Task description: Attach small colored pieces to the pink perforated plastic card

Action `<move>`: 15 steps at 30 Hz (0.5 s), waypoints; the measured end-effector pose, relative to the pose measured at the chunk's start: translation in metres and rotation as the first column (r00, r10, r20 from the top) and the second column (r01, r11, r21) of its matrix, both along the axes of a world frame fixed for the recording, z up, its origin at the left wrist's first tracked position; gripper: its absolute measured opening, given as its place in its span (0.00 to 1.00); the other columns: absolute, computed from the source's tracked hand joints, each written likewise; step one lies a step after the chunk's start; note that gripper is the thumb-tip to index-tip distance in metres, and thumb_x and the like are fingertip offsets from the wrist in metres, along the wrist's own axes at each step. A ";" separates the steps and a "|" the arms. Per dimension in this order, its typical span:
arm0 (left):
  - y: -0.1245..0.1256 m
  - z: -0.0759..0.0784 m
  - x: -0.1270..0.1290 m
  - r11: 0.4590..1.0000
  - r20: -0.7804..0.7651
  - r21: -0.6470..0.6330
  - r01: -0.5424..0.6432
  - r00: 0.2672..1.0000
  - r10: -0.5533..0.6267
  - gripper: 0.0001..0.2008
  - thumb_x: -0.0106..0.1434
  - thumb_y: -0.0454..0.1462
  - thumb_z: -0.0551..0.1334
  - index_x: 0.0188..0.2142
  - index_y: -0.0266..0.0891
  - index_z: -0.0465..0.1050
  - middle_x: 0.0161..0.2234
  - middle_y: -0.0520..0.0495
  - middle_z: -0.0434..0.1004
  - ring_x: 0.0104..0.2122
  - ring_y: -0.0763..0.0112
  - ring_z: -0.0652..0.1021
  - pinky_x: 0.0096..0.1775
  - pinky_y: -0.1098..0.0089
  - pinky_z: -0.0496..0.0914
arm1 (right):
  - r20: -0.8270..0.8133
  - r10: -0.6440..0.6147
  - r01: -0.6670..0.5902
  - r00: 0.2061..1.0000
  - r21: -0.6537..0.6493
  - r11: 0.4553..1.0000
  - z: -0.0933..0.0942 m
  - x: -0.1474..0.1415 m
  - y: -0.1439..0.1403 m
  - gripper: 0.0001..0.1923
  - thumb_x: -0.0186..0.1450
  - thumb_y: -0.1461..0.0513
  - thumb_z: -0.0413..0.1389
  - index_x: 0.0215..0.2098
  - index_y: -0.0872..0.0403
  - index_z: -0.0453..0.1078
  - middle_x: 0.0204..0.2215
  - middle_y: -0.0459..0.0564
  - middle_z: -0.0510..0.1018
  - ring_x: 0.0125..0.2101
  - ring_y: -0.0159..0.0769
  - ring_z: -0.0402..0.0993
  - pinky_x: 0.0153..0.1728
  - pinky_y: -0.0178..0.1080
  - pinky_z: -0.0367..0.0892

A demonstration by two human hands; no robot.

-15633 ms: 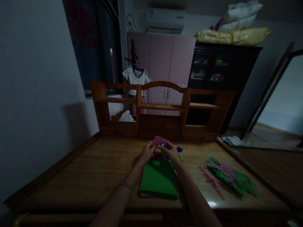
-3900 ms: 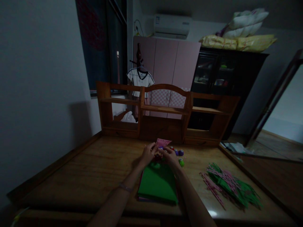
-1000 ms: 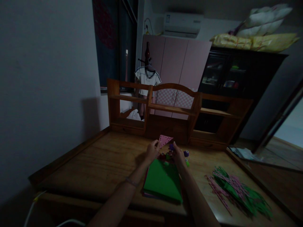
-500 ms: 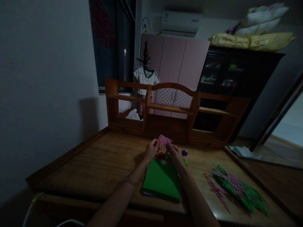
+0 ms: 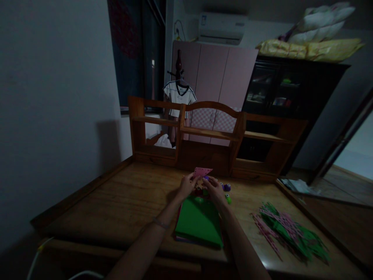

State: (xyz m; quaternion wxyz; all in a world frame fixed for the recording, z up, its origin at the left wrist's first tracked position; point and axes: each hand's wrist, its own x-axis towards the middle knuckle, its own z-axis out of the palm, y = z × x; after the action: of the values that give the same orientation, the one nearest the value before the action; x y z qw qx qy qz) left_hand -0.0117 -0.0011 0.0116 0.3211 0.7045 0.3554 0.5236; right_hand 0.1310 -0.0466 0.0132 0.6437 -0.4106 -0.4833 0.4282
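Pinched in the fingers of my left hand (image 5: 186, 186) is a pink piece (image 5: 201, 171) with dark dots along its edges, raised above the table. My right hand (image 5: 215, 189) is closed just beside it, with a small purple piece (image 5: 206, 177) at its fingertips. Below both hands lies a stack of square sheets, bright green (image 5: 198, 223) on top. Small eyed pieces lie around the hands: a purple one (image 5: 227, 187), a green one (image 5: 227, 198) and a red one (image 5: 198, 192), partly hidden by the fingers.
To the right lies a loose pile of green and pink strips (image 5: 288, 231). A wooden shelf unit (image 5: 210, 133) runs along the back of the wooden table (image 5: 125, 198). A wall (image 5: 67, 97) borders the left, and a white cable (image 5: 36, 258) hangs at the front left corner.
The pink piece has tilted, and its visible face looks narrower. My right fingers have shifted slightly with the purple piece. The stack and strips lie as before.
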 end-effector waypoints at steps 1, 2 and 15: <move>0.000 0.000 0.000 1.000 -0.003 -0.005 -0.003 1.000 0.003 0.21 0.59 0.50 0.56 0.40 0.34 0.73 0.32 0.44 0.77 0.32 0.66 0.75 0.32 0.72 0.67 | -0.001 0.004 -0.004 1.000 -0.002 1.000 0.001 0.000 -0.001 0.20 0.50 0.52 0.64 0.37 0.53 0.72 0.35 0.50 0.75 0.33 0.36 0.73 0.33 0.35 0.68; -0.001 0.001 0.000 1.000 -0.004 -0.009 -0.006 1.000 0.006 0.21 0.59 0.50 0.56 0.40 0.34 0.73 0.31 0.44 0.77 0.31 0.66 0.75 0.31 0.72 0.67 | -0.002 0.008 -0.008 1.000 -0.005 1.000 0.002 -0.001 -0.001 0.20 0.50 0.51 0.64 0.37 0.53 0.72 0.35 0.50 0.75 0.32 0.36 0.72 0.32 0.35 0.68; 0.005 -0.007 0.001 1.000 -0.039 -0.007 0.020 0.999 -0.020 0.23 0.60 0.51 0.54 0.38 0.33 0.73 0.30 0.45 0.76 0.30 0.68 0.73 0.31 0.72 0.64 | -0.051 -0.017 0.011 0.999 -0.104 0.994 -0.002 0.003 0.005 0.20 0.50 0.49 0.62 0.34 0.53 0.73 0.24 0.44 0.72 0.22 0.28 0.66 0.22 0.29 0.60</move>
State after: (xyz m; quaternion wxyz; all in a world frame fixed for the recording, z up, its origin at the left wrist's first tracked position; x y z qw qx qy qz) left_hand -0.0103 0.0041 0.0049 0.3216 0.7170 0.3563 0.5054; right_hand 0.1337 -0.0418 0.0111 0.6368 -0.4357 -0.4407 0.4587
